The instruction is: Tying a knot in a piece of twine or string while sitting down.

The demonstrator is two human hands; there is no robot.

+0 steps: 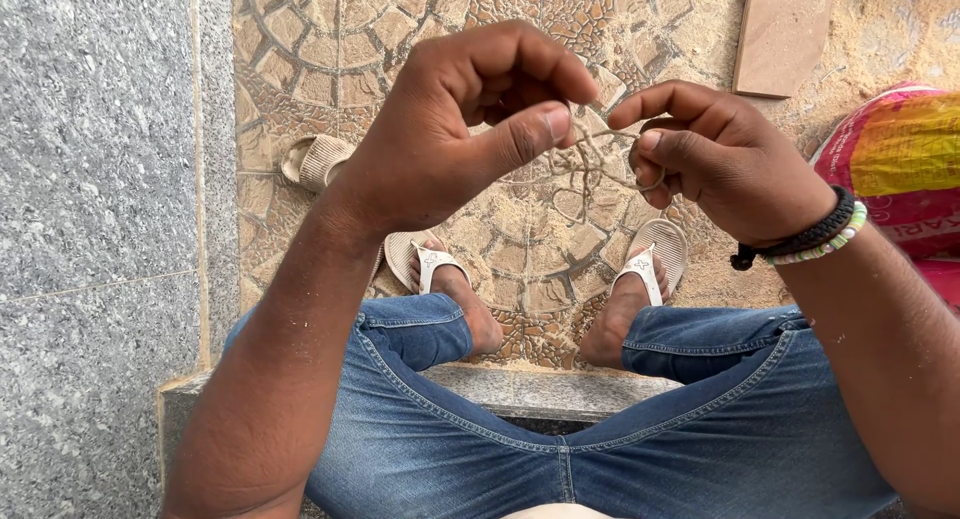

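— What are the hands doing?
— The left hand (450, 129) pinches one end of a thin tan string (600, 154) between thumb and curled fingers (530, 64). The right hand (720, 159) grips the other end, its fingers closed around a small loop.
— Where's the string?
— In the air between the hands, above the patterned floor (330, 39) and sandalled feet (640, 279).

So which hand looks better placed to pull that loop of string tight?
Probably the right hand: the thin string loops around its curled fingers, so it could draw the loop in. The left hand only pinches one end between thumb and forefinger.
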